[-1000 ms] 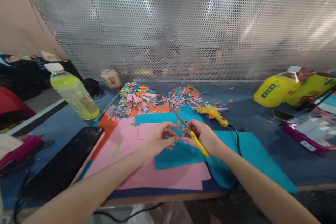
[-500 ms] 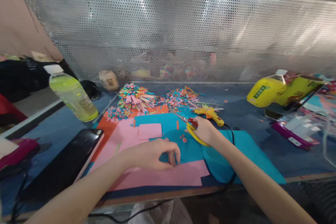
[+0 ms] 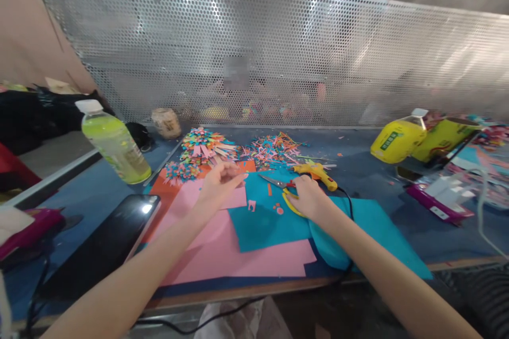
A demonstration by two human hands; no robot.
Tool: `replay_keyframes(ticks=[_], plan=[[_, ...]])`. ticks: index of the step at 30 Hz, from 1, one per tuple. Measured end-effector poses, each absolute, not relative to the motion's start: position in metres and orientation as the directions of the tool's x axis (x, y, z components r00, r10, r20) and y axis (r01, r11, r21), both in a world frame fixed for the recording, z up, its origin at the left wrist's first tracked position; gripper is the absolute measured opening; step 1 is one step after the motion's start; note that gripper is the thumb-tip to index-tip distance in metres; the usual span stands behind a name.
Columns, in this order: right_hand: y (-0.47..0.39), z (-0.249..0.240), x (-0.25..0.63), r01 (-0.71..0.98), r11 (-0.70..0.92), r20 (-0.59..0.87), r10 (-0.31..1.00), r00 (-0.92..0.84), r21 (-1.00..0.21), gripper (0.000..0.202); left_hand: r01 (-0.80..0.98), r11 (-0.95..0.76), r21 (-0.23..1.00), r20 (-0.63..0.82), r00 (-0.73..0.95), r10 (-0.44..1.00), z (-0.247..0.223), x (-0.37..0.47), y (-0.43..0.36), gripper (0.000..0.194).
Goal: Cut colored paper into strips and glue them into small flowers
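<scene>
My right hand (image 3: 312,196) is closed on scissors (image 3: 292,200) with yellow and red handles, their blades pointing left over a blue paper sheet (image 3: 262,233). Thumb and fingers apart, my left hand (image 3: 218,185) hovers by a small pink paper rectangle (image 3: 237,198), with no object visible in it. Just beyond it stands a bundle of multicoloured paper strips (image 3: 207,144), with a smaller curly cluster (image 3: 181,171) beside it. Small pink scraps (image 3: 252,205) and an orange strip (image 3: 269,189) lie on the blue sheet. Larger pink paper (image 3: 254,265) and orange paper (image 3: 159,196) spread underneath.
A yellow glue gun (image 3: 316,174) with a black cord lies beyond my right hand. Loose paper strips (image 3: 274,149) are heaped at the back. A drink bottle (image 3: 115,143) and a phone (image 3: 103,243) are left; a yellow bottle (image 3: 397,139) is right. Perforated metal (image 3: 278,53) rises behind.
My left hand has moved away from me, from above the near paper to beside the strip bundle, and its fingers have spread. The scissors have shifted slightly left, still in my right hand.
</scene>
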State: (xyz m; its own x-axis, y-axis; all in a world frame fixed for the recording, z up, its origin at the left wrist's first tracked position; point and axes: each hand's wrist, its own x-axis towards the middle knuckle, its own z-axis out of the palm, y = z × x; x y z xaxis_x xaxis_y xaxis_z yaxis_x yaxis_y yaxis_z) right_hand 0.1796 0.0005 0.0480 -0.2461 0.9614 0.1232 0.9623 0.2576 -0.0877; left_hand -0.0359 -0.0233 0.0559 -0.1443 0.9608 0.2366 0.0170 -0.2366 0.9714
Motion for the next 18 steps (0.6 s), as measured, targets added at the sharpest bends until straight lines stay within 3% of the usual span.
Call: replay_keyframes(ticks=[3, 5, 7, 12, 18], plan=[[-0.014, 0.049, 0.161, 0.859, 0.513, 0.258, 0.83, -0.494, -0.006, 0.03, -0.011, -0.221, 0.975, 0.214, -0.216, 0.953, 0.05, -0.037, -0.019, 0.029], [-0.02, 0.048, 0.148, 0.698, 0.715, 0.264, 0.683, -0.681, -0.051, 0.03, -0.018, -0.231, 0.973, 0.219, -0.251, 0.943, 0.047, -0.039, -0.018, 0.029], [-0.022, 0.045, 0.138, 0.574, 0.813, 0.241, 0.58, -0.778, -0.102, 0.031, -0.005, -0.249, 0.968, 0.24, -0.261, 0.935, 0.045, -0.04, -0.017, 0.028], [-0.014, 0.031, 0.128, 0.476, 0.852, 0.196, 0.516, -0.834, -0.219, 0.012, 0.014, -0.257, 0.966, 0.253, -0.224, 0.941, 0.043, -0.04, -0.016, 0.025], [-0.012, 0.024, 0.129, 0.437, 0.839, 0.249, 0.522, -0.816, -0.324, 0.02, 0.039, -0.23, 0.972, 0.233, -0.223, 0.947, 0.042, -0.037, -0.018, 0.025]])
